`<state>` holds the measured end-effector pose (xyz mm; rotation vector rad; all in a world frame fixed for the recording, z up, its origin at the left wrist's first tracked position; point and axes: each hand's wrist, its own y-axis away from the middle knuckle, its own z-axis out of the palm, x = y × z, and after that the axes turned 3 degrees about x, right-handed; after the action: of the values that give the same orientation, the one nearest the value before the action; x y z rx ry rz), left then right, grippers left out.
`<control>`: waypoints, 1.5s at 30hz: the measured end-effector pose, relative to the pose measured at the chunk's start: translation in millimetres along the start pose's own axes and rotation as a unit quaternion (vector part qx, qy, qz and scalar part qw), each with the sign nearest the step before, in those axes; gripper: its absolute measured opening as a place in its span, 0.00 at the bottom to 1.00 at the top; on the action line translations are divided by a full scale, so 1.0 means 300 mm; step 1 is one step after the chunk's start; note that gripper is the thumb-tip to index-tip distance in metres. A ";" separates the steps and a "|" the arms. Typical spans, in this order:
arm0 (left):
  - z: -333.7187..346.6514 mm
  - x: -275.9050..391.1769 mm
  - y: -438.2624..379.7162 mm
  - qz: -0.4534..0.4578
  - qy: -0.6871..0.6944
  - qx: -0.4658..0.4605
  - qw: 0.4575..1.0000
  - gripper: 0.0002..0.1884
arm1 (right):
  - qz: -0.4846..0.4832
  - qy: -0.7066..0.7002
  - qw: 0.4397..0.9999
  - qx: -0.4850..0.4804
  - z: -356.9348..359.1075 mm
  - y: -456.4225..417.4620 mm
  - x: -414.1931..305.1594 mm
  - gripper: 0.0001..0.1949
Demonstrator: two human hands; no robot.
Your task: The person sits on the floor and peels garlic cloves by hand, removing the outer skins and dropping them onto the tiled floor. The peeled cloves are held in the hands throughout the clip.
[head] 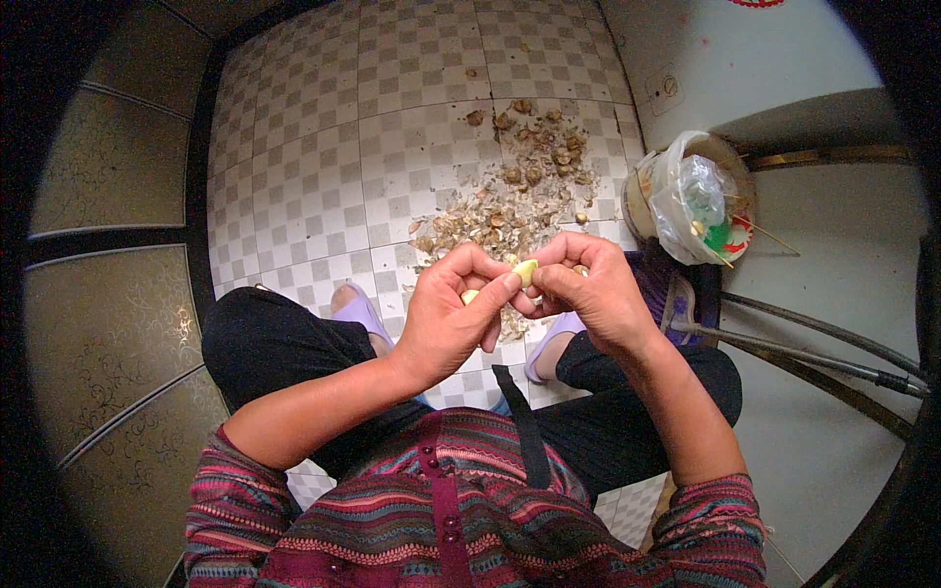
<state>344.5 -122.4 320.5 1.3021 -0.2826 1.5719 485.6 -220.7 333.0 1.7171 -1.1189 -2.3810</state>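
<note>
A pale yellow-green garlic clove [526, 273] is pinched between the fingertips of both hands, above the floor and between my knees. My left hand [450, 301] grips its near side with thumb and forefinger. A second pale clove [470, 296] shows among the curled fingers of that hand. My right hand [592, 283] has its thumb and forefinger against the upper right of the pinched clove. Another small pale piece [581, 270] peeks out at the right forefinger, partly hidden. Below and beyond the hands, papery garlic skins [489, 217] lie scattered over the floor tiles.
Brown clumps [533, 174], perhaps garlic root ends, lie farther out. At right stands a bin [638, 198] lined with a plastic bag, thin sticks poking over its rim. A broom or dustpan handle [809, 356] slants beside it. Patterned cabinet doors [110, 316] line the left.
</note>
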 end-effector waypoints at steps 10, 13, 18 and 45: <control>-0.007 0.008 -0.004 -0.023 0.028 0.001 0.999 0.05 | 0.028 -0.013 0.999 -0.014 0.004 0.009 -0.020 0.04; -0.002 -0.008 0.002 0.022 -0.032 0.013 0.999 0.05 | 0.009 0.035 0.999 -0.001 0.015 0.005 -0.011 0.05; 0.002 0.000 0.003 0.014 -0.034 0.016 0.999 0.05 | 0.016 0.010 1.000 -0.017 0.009 0.004 -0.007 0.05; -0.067 -0.028 -0.034 -0.218 0.179 -0.145 0.948 0.09 | -0.015 0.073 0.996 0.051 -0.024 0.020 -0.026 0.06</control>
<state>339.9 -108.1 301.5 0.7670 0.0084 1.2944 492.3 -226.0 341.8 1.9164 -1.2201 -2.2078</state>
